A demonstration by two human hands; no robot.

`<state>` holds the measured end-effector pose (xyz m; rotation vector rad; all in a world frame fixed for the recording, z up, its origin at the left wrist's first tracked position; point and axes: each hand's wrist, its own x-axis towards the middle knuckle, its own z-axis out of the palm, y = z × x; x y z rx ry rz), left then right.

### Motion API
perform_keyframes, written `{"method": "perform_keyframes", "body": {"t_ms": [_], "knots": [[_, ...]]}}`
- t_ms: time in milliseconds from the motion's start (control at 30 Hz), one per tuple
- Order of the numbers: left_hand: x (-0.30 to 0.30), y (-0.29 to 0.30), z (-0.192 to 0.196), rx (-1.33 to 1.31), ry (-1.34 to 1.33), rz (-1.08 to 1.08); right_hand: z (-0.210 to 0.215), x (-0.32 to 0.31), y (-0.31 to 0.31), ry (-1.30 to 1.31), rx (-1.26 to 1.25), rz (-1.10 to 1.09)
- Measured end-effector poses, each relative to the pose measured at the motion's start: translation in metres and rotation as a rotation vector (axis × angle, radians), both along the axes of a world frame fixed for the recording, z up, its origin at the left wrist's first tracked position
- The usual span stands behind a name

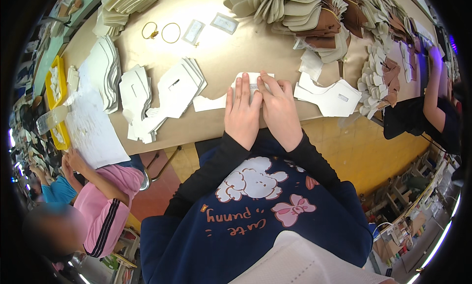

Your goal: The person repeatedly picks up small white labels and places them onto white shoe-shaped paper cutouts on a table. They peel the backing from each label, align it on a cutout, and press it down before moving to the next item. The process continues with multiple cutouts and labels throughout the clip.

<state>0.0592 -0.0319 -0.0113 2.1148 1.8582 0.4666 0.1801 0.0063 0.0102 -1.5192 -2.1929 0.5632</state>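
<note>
A flat white cut piece [209, 103], shaped like a shoe-upper part, lies near the table's front edge under both hands. My left hand [242, 109] rests on it with fingers stretched out flat. Beside it, my right hand [279, 112] presses down with fingers extended, the index fingertip near the piece's far edge. Partly covered between the hands is a small grey rectangular label [253, 86]. Just to the right lie similar white pieces [322, 99], the top one bearing a grey label [342, 97]. Left of my hands stands a fanned stack of white pieces [181, 85].
More white stacks [135, 89] and a white sheet [91, 117] lie left, by a yellow tray [58, 80]. Rubber bands [171, 32] and two label packs [224, 23] lie farther back. Beige and brown bundles [300, 11] fill the back right. Co-workers sit on both sides.
</note>
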Motion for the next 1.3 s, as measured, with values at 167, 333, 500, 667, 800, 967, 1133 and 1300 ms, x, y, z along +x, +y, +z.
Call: {"method": "perform_keyframes", "body": {"t_ms": [167, 333, 500, 667, 800, 967, 1133, 1300], "knots": [[-0.028, 0.016, 0.001, -0.049, -0.169, -0.005, -0.002, 0.006, 0.003, 0.19, -0.039, -0.093], [-0.047, 0.011, -0.002, 0.023, -0.229, 0.181, -0.009, 0.008, -0.009, 0.489, -0.171, -0.291], [-0.047, 0.009, -0.003, -0.079, -0.822, 0.089, -0.013, 0.009, -0.008, 0.603, -0.058, -0.274], [-0.05, 0.013, 0.028, -0.297, -1.012, 0.384, 0.009, 0.019, -0.003, 0.806, -0.598, -0.208], [-0.05, 0.027, 0.045, -0.352, -1.102, 0.267, 0.027, 0.032, -0.005, 0.985, -0.404, -0.175], [-0.05, 0.034, 0.046, -0.366, -0.98, 0.164, 0.036, 0.066, -0.01, 0.882, -0.516, -0.218], [-0.115, 0.052, 0.046, 0.186, -0.508, 0.183, 0.04, 0.148, -0.015, 0.765, -0.435, -0.616], [-0.18, 0.03, 0.011, 0.034, -0.127, 0.296, 0.038, 0.186, -0.022, 0.523, -0.033, -0.906]]}}
